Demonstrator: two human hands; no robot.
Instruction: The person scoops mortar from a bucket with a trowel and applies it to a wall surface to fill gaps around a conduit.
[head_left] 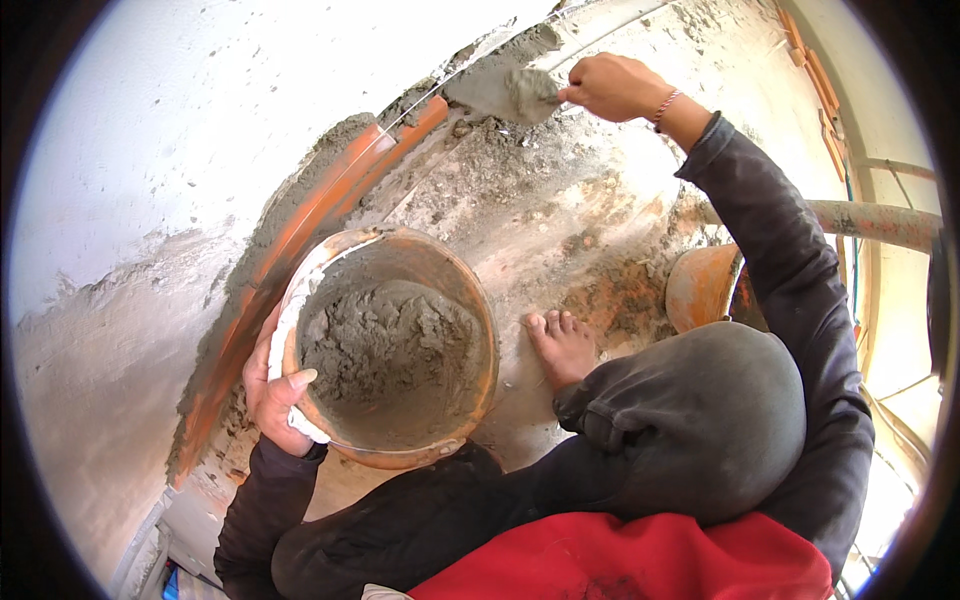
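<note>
My left hand (pixel 272 388) is closed on the rim of a round bucket (pixel 488 335), its thumb over the edge. Grey wet mortar (pixel 385 345) lies inside the bucket. At the far side, my right hand (pixel 612 88) grips the handle of a trowel (pixel 532 94) whose blade is coated with mortar. That blade is at the mortar bed (pixel 490 80) along the foot of the wall, just past the end of a row of orange bricks (pixel 345 185). A thin taut string (pixel 425 103) runs along the bricks.
The white wall (pixel 200 120) rises at the left. My bare foot (pixel 562 345) rests on the rough, mortar-strewn floor (pixel 500 200). To the right stand an orange-stained container (pixel 700 288) and a thick pipe or pole (pixel 880 224). More orange bricks (pixel 815 75) lie at the far right.
</note>
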